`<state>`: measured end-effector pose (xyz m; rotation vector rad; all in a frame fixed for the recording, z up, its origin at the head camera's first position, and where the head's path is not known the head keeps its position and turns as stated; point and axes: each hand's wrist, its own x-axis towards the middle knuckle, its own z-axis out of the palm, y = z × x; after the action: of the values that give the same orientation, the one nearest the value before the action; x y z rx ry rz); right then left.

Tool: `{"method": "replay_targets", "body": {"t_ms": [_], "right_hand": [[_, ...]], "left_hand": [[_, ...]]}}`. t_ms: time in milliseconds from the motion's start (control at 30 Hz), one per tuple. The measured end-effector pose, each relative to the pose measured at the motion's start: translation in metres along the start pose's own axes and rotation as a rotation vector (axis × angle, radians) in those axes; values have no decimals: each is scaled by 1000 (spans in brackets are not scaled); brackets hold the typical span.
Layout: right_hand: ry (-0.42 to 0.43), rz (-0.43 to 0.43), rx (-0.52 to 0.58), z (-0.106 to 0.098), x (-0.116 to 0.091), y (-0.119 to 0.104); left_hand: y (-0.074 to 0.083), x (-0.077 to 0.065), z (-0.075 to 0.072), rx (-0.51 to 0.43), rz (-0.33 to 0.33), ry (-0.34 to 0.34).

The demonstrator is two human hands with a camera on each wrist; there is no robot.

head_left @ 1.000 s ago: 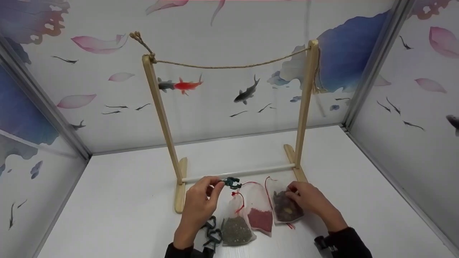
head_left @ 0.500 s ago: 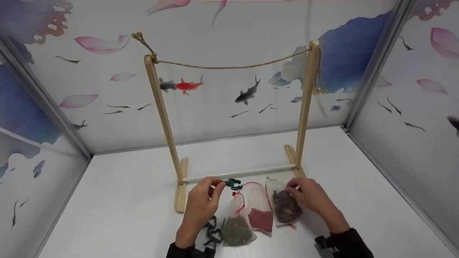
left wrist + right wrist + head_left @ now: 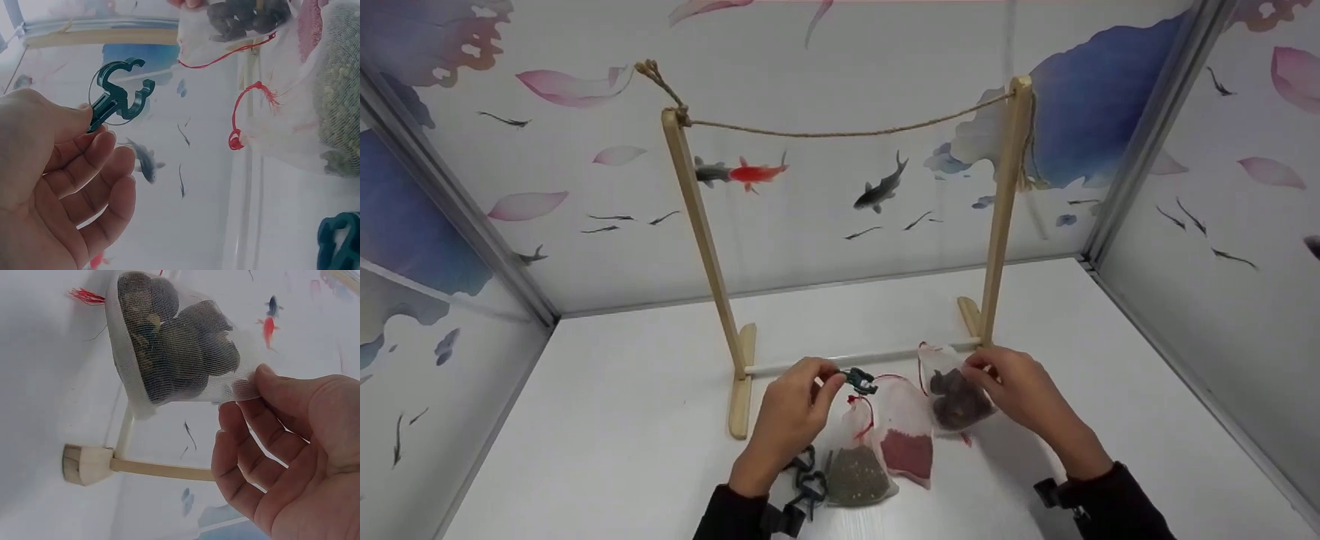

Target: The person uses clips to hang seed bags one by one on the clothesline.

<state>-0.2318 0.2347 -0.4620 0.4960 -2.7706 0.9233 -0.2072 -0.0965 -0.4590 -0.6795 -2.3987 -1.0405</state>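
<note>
My left hand (image 3: 791, 412) pinches a dark green plastic clip (image 3: 115, 98) by its handles between thumb and forefinger, its curved jaws apart with nothing between them. The right hand (image 3: 1027, 386) pinches the side edge of a white mesh drawstring bag (image 3: 174, 343) filled with dark, lumpy pieces. That bag appears lifted off the table, its red cord trailing. Between the hands lie two more mesh bags: one with a reddish filling (image 3: 907, 454), the other with a grey-green filling (image 3: 857, 480). Several green clips (image 3: 810, 486) lie beside the left forearm, partly hidden.
Behind the bags stands a wooden rack, with a left post (image 3: 701, 240), a right post (image 3: 1005, 217) and a sagging twine rope (image 3: 825, 135) tied across the top. A white rod (image 3: 900, 354) joins its feet. Printed panels enclose the white table (image 3: 615, 405).
My right hand has moved up and forward, raising the bag of dark pieces with it. The left hand has shifted slightly right with the clip, which has turned a little.
</note>
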Motion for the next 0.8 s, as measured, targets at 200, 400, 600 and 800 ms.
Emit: {"method": "replay_targets", "body": {"t_ms": [200, 400, 600, 800], "right_hand": [[93, -85, -98, -27, 8, -14], [176, -145, -137, -59, 20, -36], [196, -208, -219, -89, 34, -58], [284, -309, -290, -124, 57, -75]], "left_hand": [[17, 30, -17, 52, 73, -4], [47, 65, -45, 111, 176, -16], [61, 100, -67, 194, 245, 22], [83, 140, -95, 271, 294, 29]]}}
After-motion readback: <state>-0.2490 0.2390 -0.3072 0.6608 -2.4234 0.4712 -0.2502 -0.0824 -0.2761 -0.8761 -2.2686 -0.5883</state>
